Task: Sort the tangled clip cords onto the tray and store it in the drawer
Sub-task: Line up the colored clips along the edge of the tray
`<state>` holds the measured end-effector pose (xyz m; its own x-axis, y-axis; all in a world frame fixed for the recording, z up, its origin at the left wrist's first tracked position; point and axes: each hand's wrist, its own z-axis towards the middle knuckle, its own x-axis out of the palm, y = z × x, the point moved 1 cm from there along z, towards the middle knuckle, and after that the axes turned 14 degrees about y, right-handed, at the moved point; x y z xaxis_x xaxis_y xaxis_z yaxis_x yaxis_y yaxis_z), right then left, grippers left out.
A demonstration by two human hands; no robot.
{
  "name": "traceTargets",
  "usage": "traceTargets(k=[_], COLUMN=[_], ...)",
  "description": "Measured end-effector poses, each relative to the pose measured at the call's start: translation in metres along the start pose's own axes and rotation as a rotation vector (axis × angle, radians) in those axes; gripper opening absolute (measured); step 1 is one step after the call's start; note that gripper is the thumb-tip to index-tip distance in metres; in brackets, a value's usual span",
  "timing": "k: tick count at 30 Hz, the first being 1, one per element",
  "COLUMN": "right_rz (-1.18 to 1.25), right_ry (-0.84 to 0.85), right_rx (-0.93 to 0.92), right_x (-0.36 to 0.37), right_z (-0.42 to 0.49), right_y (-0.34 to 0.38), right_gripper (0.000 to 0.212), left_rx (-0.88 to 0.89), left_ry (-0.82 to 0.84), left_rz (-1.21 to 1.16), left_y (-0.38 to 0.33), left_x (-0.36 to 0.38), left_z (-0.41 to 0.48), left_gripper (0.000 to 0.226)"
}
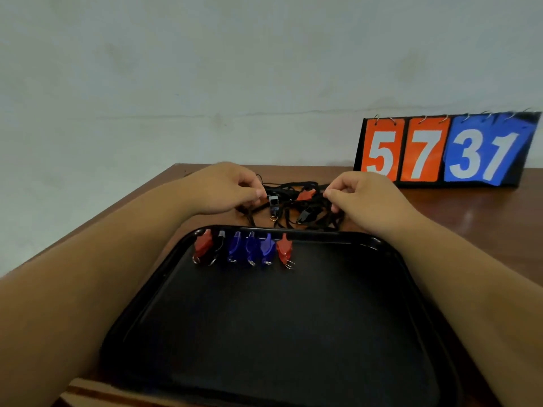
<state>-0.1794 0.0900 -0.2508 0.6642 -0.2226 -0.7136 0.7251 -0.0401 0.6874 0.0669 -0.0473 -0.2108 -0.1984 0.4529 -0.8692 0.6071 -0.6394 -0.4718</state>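
A tangle of black clip cords lies on the wooden table just beyond a black tray. In the tangle I see a red clip, a dark clip with a ring and a black clip. My left hand pinches a cord at the tangle's left side. My right hand pinches a cord at its right side. Along the tray's far edge lie several clips in a row: a red one, a black one, blue ones and another red one.
A flip scoreboard reading 57 31 stands at the back right of the table against the wall. The table's left edge runs diagonally beside my left forearm. The near tray rim sits close to the table's front edge.
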Motion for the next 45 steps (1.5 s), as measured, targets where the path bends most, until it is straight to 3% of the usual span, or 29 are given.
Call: traceTargets(k=[7, 13, 19, 23, 28, 34, 38, 45], right_rz=[0.022, -0.205, -0.315, -0.416, -0.459, -0.371, -0.326, -0.153], right_ry=[0.042, 0.155, 0.177, 0.201, 0.176, 0.143, 0.098, -0.015], right_rx=[0.016, 0.066, -0.048, -0.034, -0.012, 0.002, 0.016, -0.025], right_x=[-0.001, -0.011, 0.014, 0.019, 0.025, 0.026, 0.024, 0.019], right_z=[0.015, 0.042, 0.053, 0.055, 0.057, 0.056, 0.056, 0.053], right_y=[-0.004, -0.002, -0.008, -0.009, -0.011, -0.015, -0.021, -0.023], right_gripper=[0.012, 0.030, 0.047, 0.047, 0.042, 0.022, 0.024, 0.022], left_rx=[-0.035, 0.002, 0.048, 0.096, 0.117, 0.136, 0.161, 0.205], left_ry=[0.019, 0.148, 0.170, 0.187, 0.147, 0.061, -0.015, -0.007], left_rz=[0.142, 0.313, 0.266, 0.202, 0.133, 0.128, 0.084, -0.070], left_y=[-0.007, 0.005, 0.025, 0.035, 0.042, 0.039, 0.035, 0.033], left_x=[0.003, 0.006, -0.002, 0.003, 0.006, 0.001, -0.004, -0.007], left_z=[0.044, 0.061, 0.066, 0.066, 0.066, 0.054, 0.046, 0.035], left_gripper=[0.022, 0.035, 0.029, 0.034, 0.022, 0.016, 0.017, 0.016])
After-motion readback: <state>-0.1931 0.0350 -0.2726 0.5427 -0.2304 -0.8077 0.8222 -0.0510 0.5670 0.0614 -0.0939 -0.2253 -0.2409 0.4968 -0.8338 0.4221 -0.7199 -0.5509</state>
